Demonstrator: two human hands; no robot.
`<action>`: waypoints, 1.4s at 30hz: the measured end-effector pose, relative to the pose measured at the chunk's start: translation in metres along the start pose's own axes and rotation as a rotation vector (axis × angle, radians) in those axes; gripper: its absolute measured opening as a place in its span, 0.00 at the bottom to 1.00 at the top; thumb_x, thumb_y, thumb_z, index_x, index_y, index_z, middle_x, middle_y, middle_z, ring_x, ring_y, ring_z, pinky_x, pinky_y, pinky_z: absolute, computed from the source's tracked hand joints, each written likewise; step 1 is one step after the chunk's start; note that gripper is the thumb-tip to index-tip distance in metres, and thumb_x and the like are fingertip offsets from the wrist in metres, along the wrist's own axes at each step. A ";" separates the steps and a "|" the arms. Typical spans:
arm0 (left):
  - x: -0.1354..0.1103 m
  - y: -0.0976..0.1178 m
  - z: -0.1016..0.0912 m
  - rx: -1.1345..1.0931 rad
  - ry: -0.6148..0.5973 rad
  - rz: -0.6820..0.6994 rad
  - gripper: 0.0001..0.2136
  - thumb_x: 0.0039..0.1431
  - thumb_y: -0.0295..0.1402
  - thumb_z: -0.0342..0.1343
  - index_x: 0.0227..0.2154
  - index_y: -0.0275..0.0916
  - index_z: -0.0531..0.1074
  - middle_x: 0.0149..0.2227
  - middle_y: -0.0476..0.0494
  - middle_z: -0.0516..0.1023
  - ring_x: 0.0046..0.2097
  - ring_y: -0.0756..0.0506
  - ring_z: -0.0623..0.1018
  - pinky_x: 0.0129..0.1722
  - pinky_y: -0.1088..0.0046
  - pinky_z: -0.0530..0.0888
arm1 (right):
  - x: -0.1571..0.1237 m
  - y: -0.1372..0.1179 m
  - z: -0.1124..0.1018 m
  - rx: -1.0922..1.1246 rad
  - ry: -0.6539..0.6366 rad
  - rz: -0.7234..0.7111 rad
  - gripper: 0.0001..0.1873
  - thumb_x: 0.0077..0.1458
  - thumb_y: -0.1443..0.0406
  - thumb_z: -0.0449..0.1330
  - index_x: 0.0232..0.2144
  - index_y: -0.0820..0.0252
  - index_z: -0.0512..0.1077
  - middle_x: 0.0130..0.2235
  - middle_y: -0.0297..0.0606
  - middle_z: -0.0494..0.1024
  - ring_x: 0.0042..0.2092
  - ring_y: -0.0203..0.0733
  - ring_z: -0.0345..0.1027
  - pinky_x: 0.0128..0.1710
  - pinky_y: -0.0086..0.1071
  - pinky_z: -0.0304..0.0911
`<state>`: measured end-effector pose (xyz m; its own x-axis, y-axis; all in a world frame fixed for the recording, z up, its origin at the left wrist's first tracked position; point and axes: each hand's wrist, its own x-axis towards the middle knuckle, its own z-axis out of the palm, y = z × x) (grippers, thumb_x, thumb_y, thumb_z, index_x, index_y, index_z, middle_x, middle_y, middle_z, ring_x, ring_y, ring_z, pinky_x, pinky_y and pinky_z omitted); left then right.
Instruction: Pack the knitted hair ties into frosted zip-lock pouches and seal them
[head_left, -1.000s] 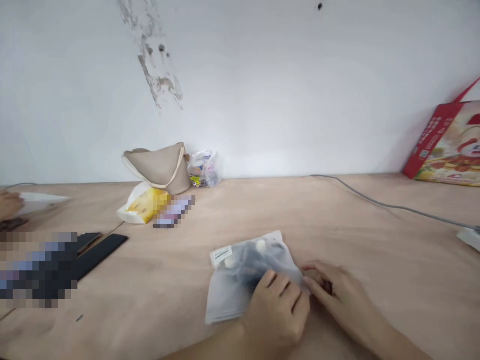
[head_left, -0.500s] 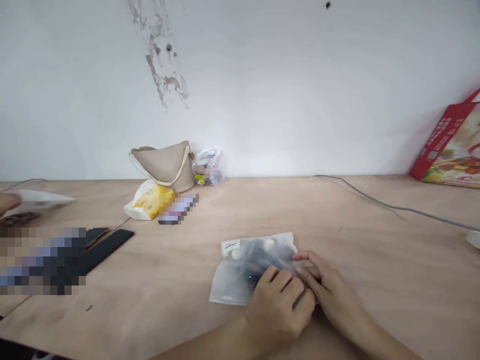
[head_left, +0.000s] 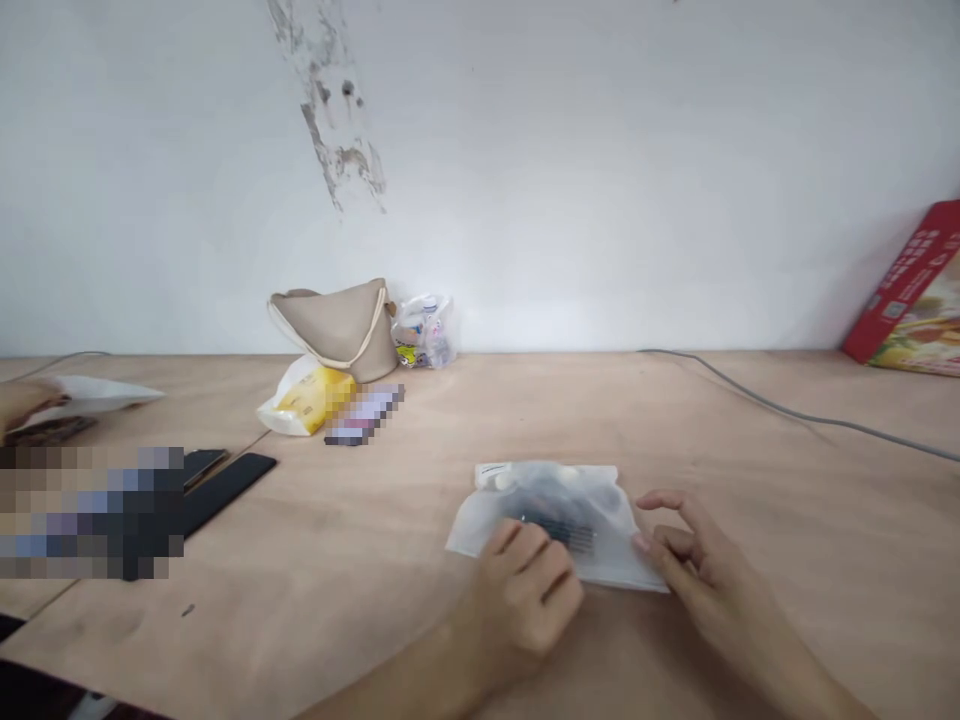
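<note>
A frosted plastic zip bag (head_left: 555,510) lies flat on the plywood table (head_left: 352,610), with dark items and a comb-like black piece showing through it. My left hand (head_left: 521,610) sits on its near edge, fingers curled over the film. My right hand (head_left: 694,550) is at the bag's right corner, its fingers spread and its fingertips at the edge. A small white label (head_left: 493,470) is stuck on the bag's upper left corner.
A co-worker's hand (head_left: 22,402) holds a white packet (head_left: 90,395) at the far left. Nearby are pixelated patches, a black flat object (head_left: 225,490), a beige bag (head_left: 334,330), a yellow packet (head_left: 307,402), a clear plastic bag (head_left: 424,332), a red box (head_left: 907,290) and a grey cable (head_left: 787,410).
The bag has turned and shifted up and to the right, with its label now further left along the top edge. My hands have moved apart, and my right hand has drawn back to the bag's corner.
</note>
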<state>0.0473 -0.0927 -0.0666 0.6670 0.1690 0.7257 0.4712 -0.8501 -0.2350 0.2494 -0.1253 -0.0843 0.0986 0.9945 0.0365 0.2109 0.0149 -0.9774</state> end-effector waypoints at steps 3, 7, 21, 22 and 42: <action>-0.025 -0.025 -0.019 -0.046 -0.050 -0.163 0.09 0.55 0.19 0.51 0.23 0.37 0.67 0.25 0.48 0.70 0.32 0.48 0.66 0.33 0.70 0.63 | 0.001 0.007 -0.014 -0.085 0.024 0.034 0.16 0.56 0.51 0.51 0.42 0.51 0.57 0.17 0.22 0.60 0.21 0.36 0.55 0.22 0.29 0.49; -0.040 -0.052 -0.048 -0.325 -0.322 -0.690 0.04 0.50 0.31 0.59 0.29 0.41 0.69 0.37 0.45 0.71 0.40 0.44 0.70 0.37 0.68 0.68 | 0.004 0.014 -0.027 -0.178 -0.104 0.059 0.15 0.56 0.52 0.52 0.41 0.52 0.63 0.17 0.23 0.62 0.22 0.36 0.57 0.24 0.30 0.53; 0.000 -0.080 -0.015 -1.325 -0.312 -1.526 0.23 0.35 0.27 0.68 0.39 0.37 0.74 0.35 0.44 0.79 0.36 0.46 0.77 0.35 0.71 0.71 | 0.031 0.034 -0.038 0.246 -0.143 0.182 0.32 0.44 0.55 0.64 0.52 0.56 0.67 0.26 0.37 0.78 0.30 0.49 0.74 0.33 0.43 0.67; -0.002 -0.079 -0.015 -1.369 -0.311 -1.533 0.26 0.36 0.27 0.68 0.44 0.38 0.72 0.38 0.42 0.80 0.39 0.44 0.77 0.38 0.70 0.72 | 0.031 0.036 -0.039 0.260 -0.132 0.196 0.34 0.44 0.55 0.63 0.54 0.57 0.65 0.26 0.37 0.78 0.29 0.48 0.74 0.32 0.43 0.67; -0.001 -0.081 -0.019 -1.428 -0.312 -1.121 0.38 0.48 0.30 0.62 0.62 0.43 0.52 0.58 0.37 0.66 0.55 0.38 0.70 0.50 0.61 0.70 | 0.036 0.015 -0.043 0.158 -0.065 -0.021 0.20 0.43 0.56 0.65 0.40 0.53 0.72 0.36 0.41 0.79 0.38 0.48 0.74 0.38 0.43 0.69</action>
<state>-0.0024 -0.0331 -0.0358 0.5714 0.8199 -0.0354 0.0372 0.0172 0.9992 0.2974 -0.0942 -0.0883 0.0319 0.9983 0.0488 0.0558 0.0469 -0.9973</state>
